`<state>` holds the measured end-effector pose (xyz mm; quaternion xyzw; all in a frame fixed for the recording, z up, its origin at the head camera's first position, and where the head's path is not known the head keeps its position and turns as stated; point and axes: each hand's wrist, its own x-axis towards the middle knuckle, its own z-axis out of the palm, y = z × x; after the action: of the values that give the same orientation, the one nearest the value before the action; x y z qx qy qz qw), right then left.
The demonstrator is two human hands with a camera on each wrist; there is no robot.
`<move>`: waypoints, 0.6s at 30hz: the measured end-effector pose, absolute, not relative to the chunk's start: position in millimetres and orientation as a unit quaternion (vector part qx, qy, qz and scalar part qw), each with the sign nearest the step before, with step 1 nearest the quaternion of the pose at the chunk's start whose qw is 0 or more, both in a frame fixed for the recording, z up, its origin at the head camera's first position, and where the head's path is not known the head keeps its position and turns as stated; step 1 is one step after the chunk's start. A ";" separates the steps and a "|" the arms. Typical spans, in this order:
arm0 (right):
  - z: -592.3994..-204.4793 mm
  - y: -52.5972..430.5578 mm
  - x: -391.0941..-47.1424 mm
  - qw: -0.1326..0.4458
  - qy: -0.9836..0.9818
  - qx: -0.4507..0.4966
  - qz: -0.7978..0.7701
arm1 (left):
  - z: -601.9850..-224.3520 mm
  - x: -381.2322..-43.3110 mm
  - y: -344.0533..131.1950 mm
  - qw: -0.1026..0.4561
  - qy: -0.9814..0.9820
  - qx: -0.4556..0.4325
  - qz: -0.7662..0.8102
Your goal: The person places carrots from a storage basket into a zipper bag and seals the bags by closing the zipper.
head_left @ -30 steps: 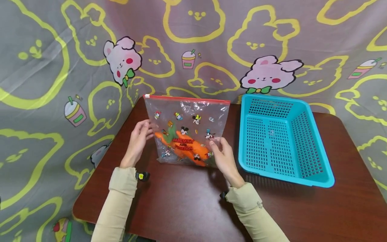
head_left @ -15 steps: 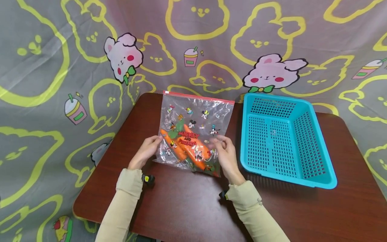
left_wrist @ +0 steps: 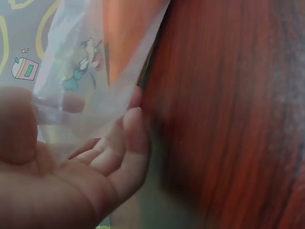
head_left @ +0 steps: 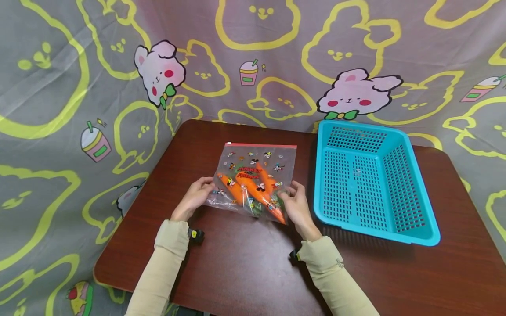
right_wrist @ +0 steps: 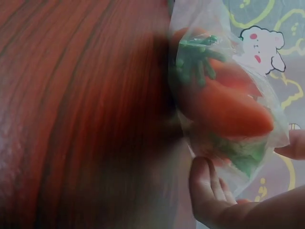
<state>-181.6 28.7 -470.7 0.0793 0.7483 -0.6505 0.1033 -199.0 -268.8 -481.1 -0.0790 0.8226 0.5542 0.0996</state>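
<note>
A clear zipper bag (head_left: 257,159) with a red top strip and printed cartoon figures lies tilted back over the table, between my two hands. Inside it are several orange carrots (head_left: 234,191) with green tops (right_wrist: 198,57). My left hand (head_left: 194,196) holds the bag's left edge; in the left wrist view the thumb (left_wrist: 16,126) is on one side of the plastic and the fingers (left_wrist: 136,131) are on the other. At the lower right edge, my right hand (head_left: 297,206) grips the bag between thumb and fingers (right_wrist: 205,181), beside a carrot.
A turquoise plastic basket (head_left: 352,232) with slotted walls stands to the right of the bag on the dark reddish-brown table (head_left: 253,263). Behind and to the left hangs a grey curtain (head_left: 276,66) printed with cartoon bunnies.
The bag has tipped back from standing nearly upright and come down toward the table. My left hand has moved right and down onto its edge; the carrots inside have shifted.
</note>
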 end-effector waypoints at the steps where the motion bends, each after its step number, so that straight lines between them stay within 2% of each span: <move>1: -472.0 29.2 -181.5 0.107 0.754 0.077 -0.644 | -481.7 -199.1 -268.6 0.096 0.823 -0.076 0.554; 9: -479.9 33.7 -182.9 0.132 0.787 0.063 -0.599 | -487.4 -200.1 -266.6 0.087 0.832 -0.062 0.544; 18: -483.8 36.5 -185.2 0.144 0.791 0.065 -0.591 | -487.2 -202.2 -263.8 0.071 0.854 -0.090 0.508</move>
<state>-185.2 36.5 -483.8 0.0649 0.7908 -0.5914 0.1437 -202.2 -263.8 -487.2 -0.0899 0.8539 0.5078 0.0705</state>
